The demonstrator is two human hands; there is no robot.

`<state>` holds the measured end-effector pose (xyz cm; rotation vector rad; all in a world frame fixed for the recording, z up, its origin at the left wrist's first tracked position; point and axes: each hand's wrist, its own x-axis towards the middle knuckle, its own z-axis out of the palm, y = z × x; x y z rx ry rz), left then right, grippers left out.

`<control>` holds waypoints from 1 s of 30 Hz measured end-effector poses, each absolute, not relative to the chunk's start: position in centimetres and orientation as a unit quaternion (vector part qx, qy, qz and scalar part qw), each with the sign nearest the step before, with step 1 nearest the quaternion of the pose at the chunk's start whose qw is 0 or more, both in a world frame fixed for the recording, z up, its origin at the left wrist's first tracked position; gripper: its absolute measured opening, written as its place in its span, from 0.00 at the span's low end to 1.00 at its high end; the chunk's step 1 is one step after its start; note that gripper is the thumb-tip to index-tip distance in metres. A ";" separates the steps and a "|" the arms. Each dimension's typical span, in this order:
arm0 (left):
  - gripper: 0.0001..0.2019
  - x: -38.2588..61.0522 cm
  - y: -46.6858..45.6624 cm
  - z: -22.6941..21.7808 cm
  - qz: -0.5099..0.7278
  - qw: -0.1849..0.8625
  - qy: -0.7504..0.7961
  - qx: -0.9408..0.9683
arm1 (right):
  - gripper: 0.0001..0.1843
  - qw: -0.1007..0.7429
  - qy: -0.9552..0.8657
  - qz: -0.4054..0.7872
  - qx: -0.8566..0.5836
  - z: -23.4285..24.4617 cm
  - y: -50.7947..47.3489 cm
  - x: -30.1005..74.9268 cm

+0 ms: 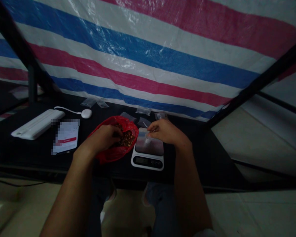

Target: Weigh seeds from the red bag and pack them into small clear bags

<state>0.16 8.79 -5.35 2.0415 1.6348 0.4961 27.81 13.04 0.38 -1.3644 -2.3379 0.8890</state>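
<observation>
My left hand [105,136] reaches into an open red plastic bag [113,152] of small brown pieces [126,138], with its fingers curled among them. My right hand [164,130] hovers over the platform of a white digital scale [148,154], fingers pinched on a small clear plastic bag [147,137]. The scale sits just right of the red bag on a black table [202,158].
Several small clear bags [143,111] lie along the table's back edge. At the left are a white power bank [38,123], a white round device on a cable [86,113] and a blurred card [65,135]. A striped tarp [148,56] hangs behind.
</observation>
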 end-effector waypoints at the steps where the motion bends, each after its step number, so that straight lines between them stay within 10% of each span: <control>1: 0.13 0.1 8.8 -5.3 0.180 0.239 0.597 0.745 | 0.08 0.144 -0.813 0.305 -0.475 0.4 13.0 27.8; 14: 0.15 0.5 8.4 -4.3 0.132 0.256 0.598 0.748 | 0.15 0.105 -0.824 0.292 -0.473 0.7 13.0 27.2; 30: 0.11 3.2 8.5 -3.2 0.287 0.350 0.472 0.756 | 0.07 0.254 -0.738 0.454 -0.430 -0.5 14.1 27.7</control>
